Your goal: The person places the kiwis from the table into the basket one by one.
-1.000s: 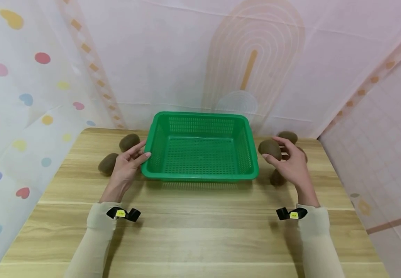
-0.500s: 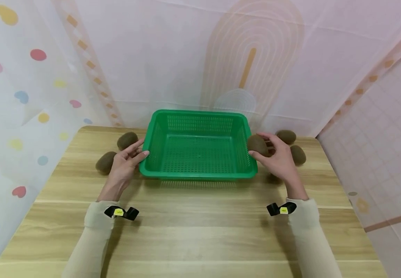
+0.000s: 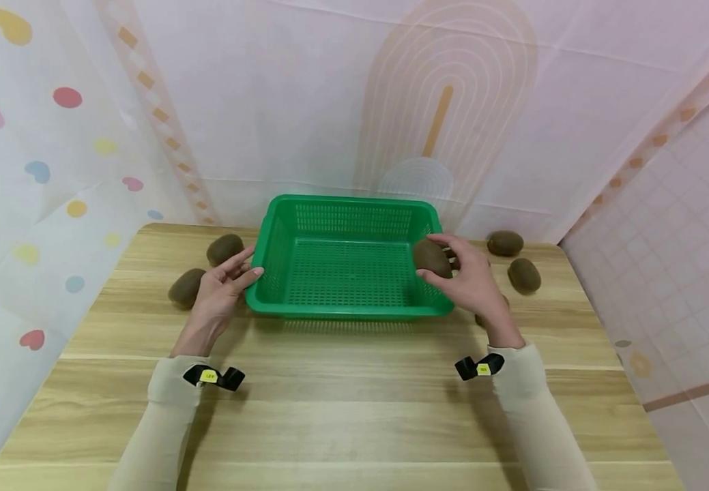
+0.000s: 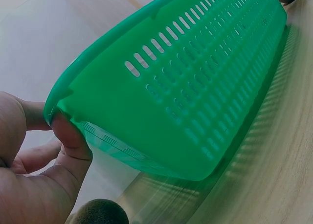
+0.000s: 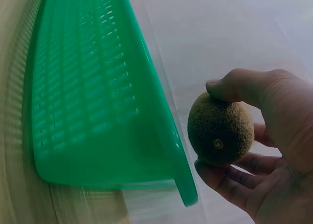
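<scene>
The held kiwi (image 3: 431, 258) is between the thumb and the fingers of the right hand (image 3: 471, 281), which grasp it by its sides. It hangs over the right end of the green basket (image 3: 348, 312), higher than the rim and not touching it. Below these fingertips, the basket floor shows no fruit. The left hand (image 3: 218, 292) pinches the opposite rim, its thumb on the upper side.

The main risk, in my judgement, is a too early release: the right fingers are near the rim, so the fruit could strike it and roll outside. A pull by the left fingers could also shift the basket under the fruit.

Beyond the right knuckles, a far kiwi (image 3: 505, 243) and a near kiwi (image 3: 525, 275) lie on the wooden table (image 3: 342, 416). A half-hidden kiwi (image 3: 482, 320) is by the right wrist, which could knock it if lowered. Outside the left fingers lie an upper kiwi (image 3: 224, 249) and a lower kiwi (image 3: 186, 288).
</scene>
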A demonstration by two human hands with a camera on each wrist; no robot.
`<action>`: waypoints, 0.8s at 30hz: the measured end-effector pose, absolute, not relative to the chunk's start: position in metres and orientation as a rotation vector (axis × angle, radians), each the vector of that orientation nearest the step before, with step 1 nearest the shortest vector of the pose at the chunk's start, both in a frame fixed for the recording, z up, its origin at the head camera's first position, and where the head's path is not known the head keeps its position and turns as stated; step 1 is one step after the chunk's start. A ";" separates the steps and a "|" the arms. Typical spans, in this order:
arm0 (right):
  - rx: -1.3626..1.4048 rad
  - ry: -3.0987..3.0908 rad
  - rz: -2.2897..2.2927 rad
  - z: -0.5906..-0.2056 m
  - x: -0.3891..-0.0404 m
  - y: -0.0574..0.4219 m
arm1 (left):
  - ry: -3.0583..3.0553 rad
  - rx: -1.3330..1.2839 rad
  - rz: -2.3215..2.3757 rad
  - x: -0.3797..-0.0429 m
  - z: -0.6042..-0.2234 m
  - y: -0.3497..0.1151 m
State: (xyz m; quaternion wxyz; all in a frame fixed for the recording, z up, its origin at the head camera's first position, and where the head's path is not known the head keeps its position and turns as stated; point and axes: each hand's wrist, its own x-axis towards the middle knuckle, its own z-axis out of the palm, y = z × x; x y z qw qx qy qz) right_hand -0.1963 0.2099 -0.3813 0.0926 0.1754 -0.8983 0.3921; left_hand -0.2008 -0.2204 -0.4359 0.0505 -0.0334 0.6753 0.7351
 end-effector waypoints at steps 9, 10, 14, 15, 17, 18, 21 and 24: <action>0.516 -2.742 1.139 -0.384 -0.194 0.208 | 2.037 -0.112 2.249 -0.199 -0.435 -0.218; 0.508 -2.747 1.147 -0.384 -0.193 0.209 | 2.037 -0.116 2.249 -0.199 -0.435 -0.218; 0.490 -2.755 1.130 -0.384 -0.191 0.215 | 2.031 -0.127 2.255 -0.198 -0.435 -0.216; 0.489 -2.760 1.109 -0.384 -0.190 0.217 | 2.031 -0.129 2.258 -0.198 -0.435 -0.216; 0.483 -2.768 1.086 -0.385 -0.189 0.222 | 2.032 -0.132 2.260 -0.198 -0.435 -0.216; 0.481 -2.773 1.071 -0.385 -0.189 0.225 | 2.034 -0.132 2.262 -0.198 -0.435 -0.216; 0.479 -2.781 1.043 -0.387 -0.188 0.233 | 2.028 -0.133 2.271 -0.198 -0.435 -0.215; 0.469 -2.780 1.040 -0.388 -0.187 0.240 | 2.022 -0.133 2.276 -0.199 -0.435 -0.215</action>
